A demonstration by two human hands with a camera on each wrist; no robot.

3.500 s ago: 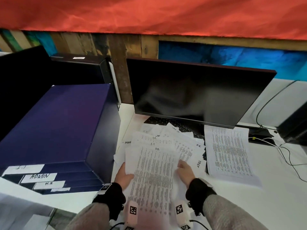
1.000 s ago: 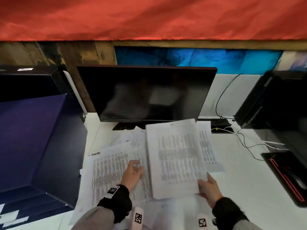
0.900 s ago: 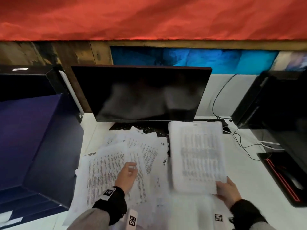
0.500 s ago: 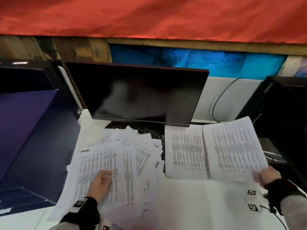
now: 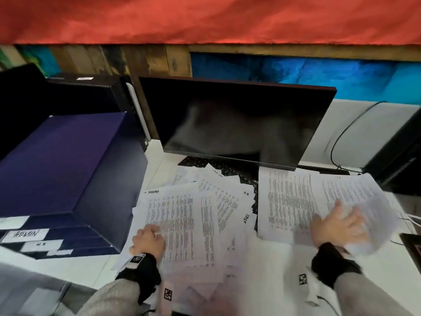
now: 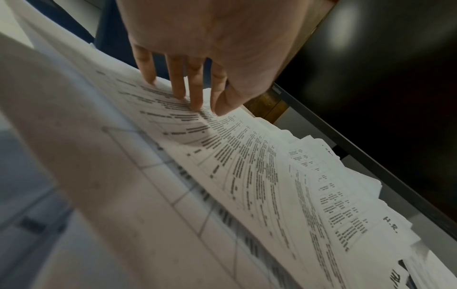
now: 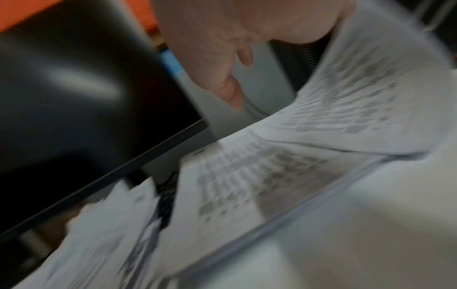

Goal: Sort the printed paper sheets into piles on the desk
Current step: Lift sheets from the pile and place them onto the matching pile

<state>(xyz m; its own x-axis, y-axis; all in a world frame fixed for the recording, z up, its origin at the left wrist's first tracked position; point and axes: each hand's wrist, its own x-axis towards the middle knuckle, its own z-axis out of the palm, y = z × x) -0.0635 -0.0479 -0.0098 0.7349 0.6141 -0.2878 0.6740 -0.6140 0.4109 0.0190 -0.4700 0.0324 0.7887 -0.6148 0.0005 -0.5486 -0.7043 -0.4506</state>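
- Our right hand point(image 5: 337, 226) is blurred, fingers spread over a sheet point(image 5: 355, 201); whether it grips, we cannot tell.
- A sorted pile point(image 5: 284, 201) lies beside that sheet on the surface point(image 5: 262, 277).
- Our left hand point(image 5: 148, 241) presses flat fingertips point(image 6: 195, 101) on the unsorted heap point(image 5: 193, 220); most sorting remains.

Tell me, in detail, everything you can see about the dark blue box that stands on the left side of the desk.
The dark blue box is large and rectangular, with a flat, matte top that looks like cardboard. It stands on the white desk, left of the black monitor. Its near face is stepped like stacked trays and bears white handwritten labels; one reads ADMIN, one seems to say H.R.. The scattered paper sheets reach its lower right corner. Neither hand touches it.
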